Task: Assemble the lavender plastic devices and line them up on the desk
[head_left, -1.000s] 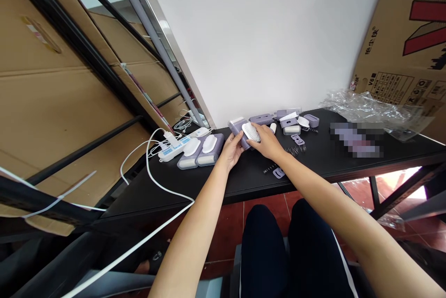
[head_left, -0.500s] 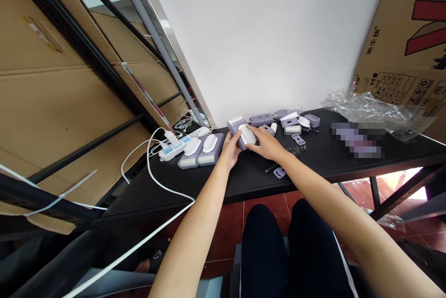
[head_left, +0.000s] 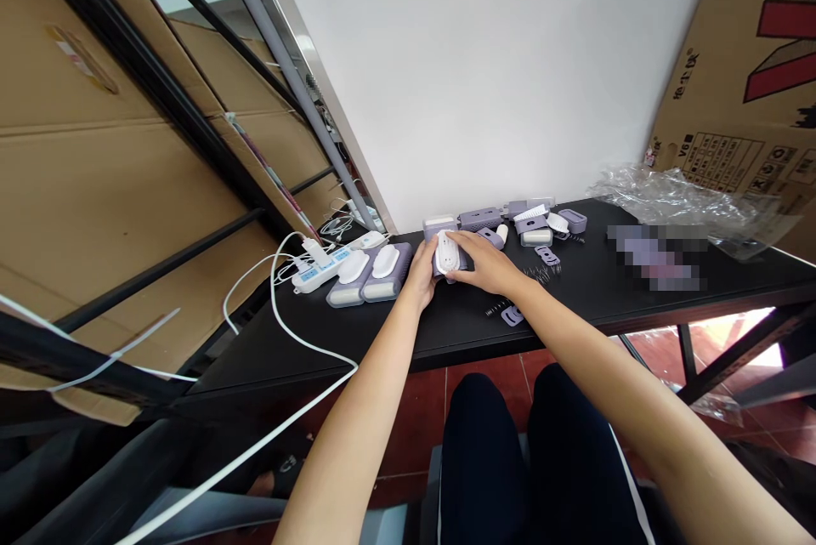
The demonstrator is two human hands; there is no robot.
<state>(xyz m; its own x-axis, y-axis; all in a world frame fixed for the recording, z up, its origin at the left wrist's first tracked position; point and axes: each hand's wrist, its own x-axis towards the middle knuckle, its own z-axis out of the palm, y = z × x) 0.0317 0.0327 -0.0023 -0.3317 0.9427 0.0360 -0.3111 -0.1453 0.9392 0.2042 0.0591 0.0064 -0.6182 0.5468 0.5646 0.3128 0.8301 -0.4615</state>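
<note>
My left hand point(head_left: 422, 275) is closed around the side of a purple box-shaped case point(head_left: 439, 224) with a pale top end, just above the black table. In front of the case is a white oval brush point(head_left: 448, 255), its slotted back facing me. My right hand point(head_left: 490, 264) pinches this brush by its edges, thumb below and fingers above. The brush overlaps the case; whether the two are joined I cannot tell. To the left lie two similar purple cases point(head_left: 388, 283) with white oval pieces point(head_left: 386, 261) on top.
A white power strip point(head_left: 319, 271) with cables sits left. Purple and white parts point(head_left: 534, 226), metal springs point(head_left: 539, 275) and a small purple plate point(head_left: 512, 315) lie right. Clear plastic wrap point(head_left: 688, 196) and a carton point(head_left: 745, 103) are farther right. A white wall point(head_left: 484, 60) rises behind the table.
The white brush has turned from its bristled face to its slotted back and stands more upright. The purple case has also tilted more upright in my left hand.
</note>
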